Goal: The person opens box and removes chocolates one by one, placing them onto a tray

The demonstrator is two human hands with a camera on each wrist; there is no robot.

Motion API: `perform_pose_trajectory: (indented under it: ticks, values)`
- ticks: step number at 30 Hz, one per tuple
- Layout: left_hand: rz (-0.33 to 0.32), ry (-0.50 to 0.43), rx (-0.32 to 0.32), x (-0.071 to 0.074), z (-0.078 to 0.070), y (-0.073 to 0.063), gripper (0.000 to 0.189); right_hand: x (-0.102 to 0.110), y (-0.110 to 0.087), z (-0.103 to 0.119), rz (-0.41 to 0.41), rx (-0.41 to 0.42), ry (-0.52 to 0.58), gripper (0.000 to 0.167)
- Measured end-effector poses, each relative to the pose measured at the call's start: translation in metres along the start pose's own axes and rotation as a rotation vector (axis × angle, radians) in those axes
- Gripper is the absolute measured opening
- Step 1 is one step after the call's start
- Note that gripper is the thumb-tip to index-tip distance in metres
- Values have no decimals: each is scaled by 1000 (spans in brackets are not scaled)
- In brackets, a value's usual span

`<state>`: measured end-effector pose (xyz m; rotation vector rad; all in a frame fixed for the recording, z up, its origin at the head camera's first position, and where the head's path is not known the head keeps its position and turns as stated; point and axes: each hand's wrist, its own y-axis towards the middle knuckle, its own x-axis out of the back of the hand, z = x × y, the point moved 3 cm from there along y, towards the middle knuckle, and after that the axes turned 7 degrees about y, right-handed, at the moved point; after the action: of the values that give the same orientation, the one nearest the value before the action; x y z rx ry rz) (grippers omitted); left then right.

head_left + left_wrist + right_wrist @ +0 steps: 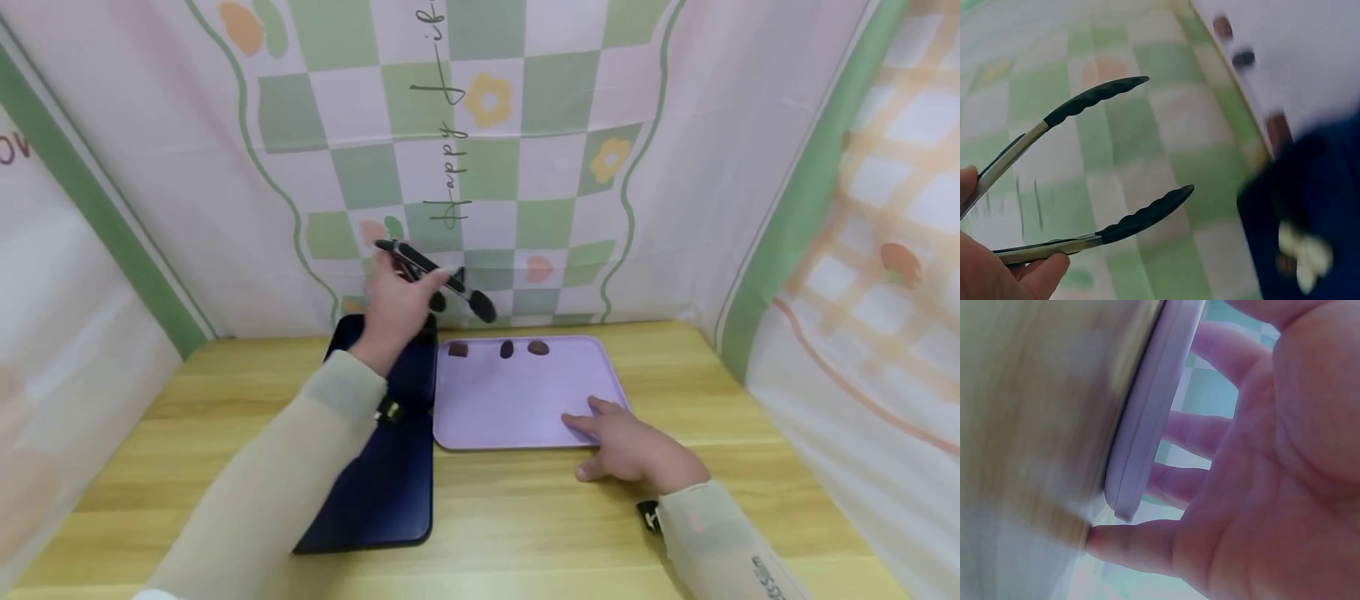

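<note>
My left hand (395,307) grips a pair of tongs (1063,247) with metal arms and black scalloped tips. The tips are spread apart with nothing between them, above the back of the dark blue tray (390,500). My right hand (633,446) lies at the front right corner of the lilac tray (495,408), its fingers spread over the rim. Along that tray's back edge sit a square brown piece (458,350), a dark oval piece (507,349) and a rounder brown piece (538,347).
In the left wrist view, blurred white pieces (1305,256) show on the dark blue tray beside a brown bit (1285,264). Both trays stand side by side on a wooden table (510,525). A checked cloth (480,167) hangs close behind them.
</note>
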<state>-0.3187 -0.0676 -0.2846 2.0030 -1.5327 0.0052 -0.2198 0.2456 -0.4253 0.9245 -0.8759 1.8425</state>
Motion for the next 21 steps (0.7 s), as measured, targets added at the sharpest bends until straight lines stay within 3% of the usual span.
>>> perform_pose_trajectory:
  ticks: [5, 9, 13, 17, 21]
  values:
    - [-89, 153, -6, 46, 18, 15, 46, 1, -2, 0, -5, -3, 14, 81]
    - [-95, 236, 50, 67, 37, 18, 45, 1, -3, -1, -12, 2, 17, 80]
    - [-66, 278, 76, 77, 56, 16, 43, 1, -3, -2, -13, 5, 24, 80]
    - [-35, 315, 78, 78, 72, 12, 40, 1, -2, -2, -9, 1, 27, 80]
    - [-53, 331, 70, 76, 85, 10, 36, 1, -1, -2, -7, -1, 24, 81]
